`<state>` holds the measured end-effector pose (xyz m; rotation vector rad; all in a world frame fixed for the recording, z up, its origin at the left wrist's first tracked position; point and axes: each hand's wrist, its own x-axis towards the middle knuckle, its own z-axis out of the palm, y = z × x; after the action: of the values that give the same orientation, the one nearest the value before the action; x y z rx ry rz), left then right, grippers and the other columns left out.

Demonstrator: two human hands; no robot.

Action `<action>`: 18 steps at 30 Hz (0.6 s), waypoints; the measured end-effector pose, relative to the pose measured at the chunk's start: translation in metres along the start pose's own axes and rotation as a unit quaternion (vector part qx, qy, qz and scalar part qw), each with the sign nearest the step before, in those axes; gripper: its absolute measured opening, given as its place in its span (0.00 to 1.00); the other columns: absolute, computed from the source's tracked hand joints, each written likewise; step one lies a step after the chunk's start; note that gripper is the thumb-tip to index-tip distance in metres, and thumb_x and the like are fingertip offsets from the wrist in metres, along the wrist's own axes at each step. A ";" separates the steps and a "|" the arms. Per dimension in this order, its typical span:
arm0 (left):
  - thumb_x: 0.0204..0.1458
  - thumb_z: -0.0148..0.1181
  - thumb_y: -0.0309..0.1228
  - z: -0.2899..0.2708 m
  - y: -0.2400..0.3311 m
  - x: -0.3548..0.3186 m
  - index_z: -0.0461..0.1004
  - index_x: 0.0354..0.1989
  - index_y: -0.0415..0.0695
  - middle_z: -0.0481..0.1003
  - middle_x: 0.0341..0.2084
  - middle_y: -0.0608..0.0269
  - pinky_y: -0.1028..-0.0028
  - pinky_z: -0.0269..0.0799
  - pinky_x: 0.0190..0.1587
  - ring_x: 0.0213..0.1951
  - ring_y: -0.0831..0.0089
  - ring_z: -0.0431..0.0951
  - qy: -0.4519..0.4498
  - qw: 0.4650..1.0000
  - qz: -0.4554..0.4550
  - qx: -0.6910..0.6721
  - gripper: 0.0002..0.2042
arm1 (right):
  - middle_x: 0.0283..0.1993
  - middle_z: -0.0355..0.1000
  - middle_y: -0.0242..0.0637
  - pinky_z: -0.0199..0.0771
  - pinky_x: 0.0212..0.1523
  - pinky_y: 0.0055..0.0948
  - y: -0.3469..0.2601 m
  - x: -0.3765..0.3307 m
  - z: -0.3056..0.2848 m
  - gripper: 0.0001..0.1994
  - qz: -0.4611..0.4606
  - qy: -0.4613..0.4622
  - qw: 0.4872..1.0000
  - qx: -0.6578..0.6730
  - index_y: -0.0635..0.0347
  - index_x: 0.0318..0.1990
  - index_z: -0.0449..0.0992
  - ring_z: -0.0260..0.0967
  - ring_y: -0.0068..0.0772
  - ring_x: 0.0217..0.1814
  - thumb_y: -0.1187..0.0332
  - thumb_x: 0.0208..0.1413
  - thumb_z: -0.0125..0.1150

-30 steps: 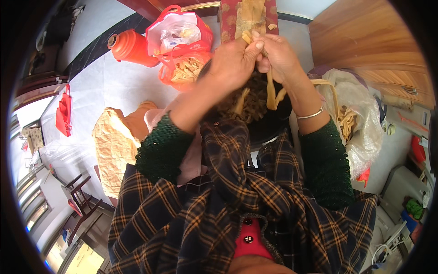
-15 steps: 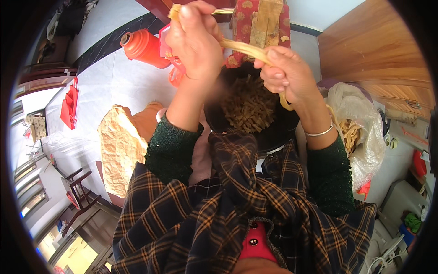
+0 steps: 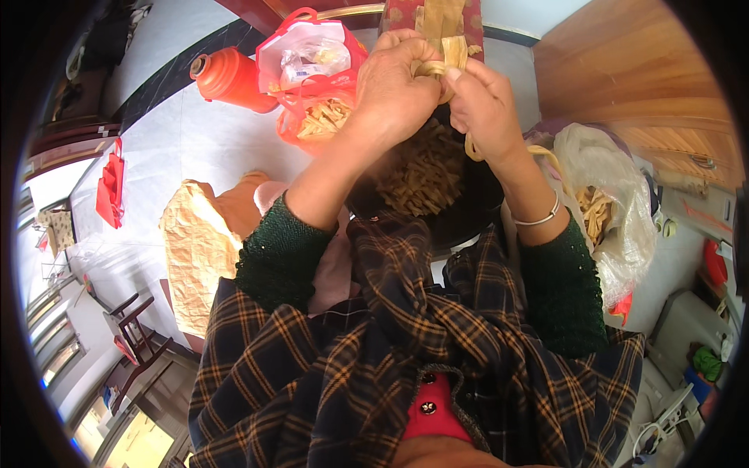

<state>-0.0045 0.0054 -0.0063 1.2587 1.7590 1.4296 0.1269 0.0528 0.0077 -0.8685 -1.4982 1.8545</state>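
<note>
My left hand (image 3: 402,90) and my right hand (image 3: 485,105) are raised together in front of me, both shut on a pale tan strip (image 3: 441,64) that looks like a dried leaf or husk, folded between the fingers. A loose end of the strip (image 3: 472,147) curls down below my right palm. Underneath the hands sits a dark bowl (image 3: 468,210) filled with short tan pieces (image 3: 417,175). My right wrist wears a thin silver bangle (image 3: 540,218).
A red plastic bag (image 3: 312,58) holding tan strips lies on the white floor, beside an orange-red flask (image 3: 226,78). A clear bag (image 3: 616,203) with more strips sits at right. A brown paper sack (image 3: 195,249) lies left. A wooden panel (image 3: 624,62) stands behind.
The hands were apart half a second ago, stretching the strip between them with the left hand high. Now they have come back together and the strip is folded between them.
</note>
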 end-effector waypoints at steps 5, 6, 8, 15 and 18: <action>0.35 0.54 0.20 -0.007 -0.010 0.000 0.73 0.25 0.40 0.73 0.32 0.50 0.62 0.72 0.35 0.33 0.55 0.75 0.027 0.940 0.338 0.047 0.06 | 0.13 0.49 0.18 0.46 0.13 0.18 0.004 0.002 -0.015 0.09 0.228 -0.153 0.916 0.293 0.57 0.26 0.70 0.42 0.11 0.12 0.65 0.56 0.54; 0.35 0.54 0.20 -0.012 -0.007 -0.002 0.73 0.23 0.39 0.74 0.29 0.50 0.63 0.72 0.33 0.31 0.55 0.75 -0.003 0.945 0.324 0.042 0.05 | 0.13 0.49 0.18 0.46 0.13 0.17 0.004 0.006 -0.019 0.08 0.244 -0.202 0.900 0.299 0.57 0.26 0.70 0.43 0.11 0.12 0.65 0.55 0.54; 0.38 0.52 0.19 -0.015 0.001 -0.004 0.73 0.20 0.40 0.72 0.19 0.52 0.64 0.70 0.25 0.22 0.55 0.74 -0.017 0.947 0.319 0.020 0.04 | 0.14 0.51 0.18 0.46 0.13 0.16 0.003 0.005 -0.025 0.07 0.249 -0.234 0.905 0.253 0.58 0.27 0.70 0.44 0.11 0.12 0.66 0.54 0.56; 0.43 0.49 0.19 -0.015 -0.005 0.000 0.72 0.23 0.38 0.71 0.18 0.69 0.81 0.61 0.23 0.21 0.84 0.66 -0.094 0.993 -0.015 -0.073 0.04 | 0.20 0.60 0.21 0.46 0.15 0.12 -0.005 0.002 -0.019 0.09 0.002 -0.108 0.991 -0.085 0.62 0.42 0.72 0.47 0.07 0.17 0.70 0.55 0.58; 0.43 0.50 0.19 -0.028 0.000 0.006 0.72 0.24 0.38 0.71 0.18 0.69 0.83 0.61 0.25 0.23 0.85 0.67 -0.148 0.985 -0.070 -0.059 0.04 | 0.19 0.61 0.21 0.47 0.15 0.13 -0.004 0.004 -0.023 0.11 0.004 -0.141 0.990 -0.024 0.64 0.43 0.73 0.49 0.08 0.16 0.68 0.55 0.59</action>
<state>-0.0311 -0.0022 0.0025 1.1918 1.5103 1.1815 0.1432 0.0706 0.0073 -0.6527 -1.7162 2.0198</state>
